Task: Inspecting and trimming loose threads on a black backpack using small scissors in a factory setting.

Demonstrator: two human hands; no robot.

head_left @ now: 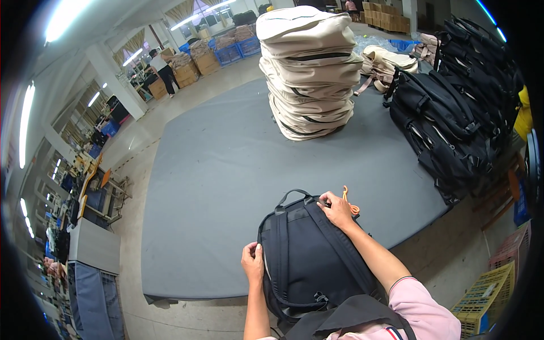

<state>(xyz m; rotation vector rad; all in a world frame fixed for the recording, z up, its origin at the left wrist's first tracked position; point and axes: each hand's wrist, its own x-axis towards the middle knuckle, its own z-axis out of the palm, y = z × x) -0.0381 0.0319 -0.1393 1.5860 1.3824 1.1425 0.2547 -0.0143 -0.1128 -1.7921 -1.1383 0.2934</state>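
Observation:
A black backpack [306,255] leans at the near edge of the grey-covered table [226,170], its shoulder straps facing up and its top handle pointing away from me. My left hand [253,264] is closed on the bag's left side edge, with thumb and fingers pinching the seam. At the upper right corner, my right hand [336,211] pinches the bag's top edge; a small dark bit shows between the fingertips. Just beyond that hand is an orange looped thing [354,209], perhaps a scissors handle, partly hidden by the hand.
A tall stack of cream bags [310,73] stands at the table's far side. Black backpacks [442,119] are piled along the right, with more cream bags [388,62] behind. Plastic crates [484,297] sit on the floor at lower right. A person [163,71] stands far left.

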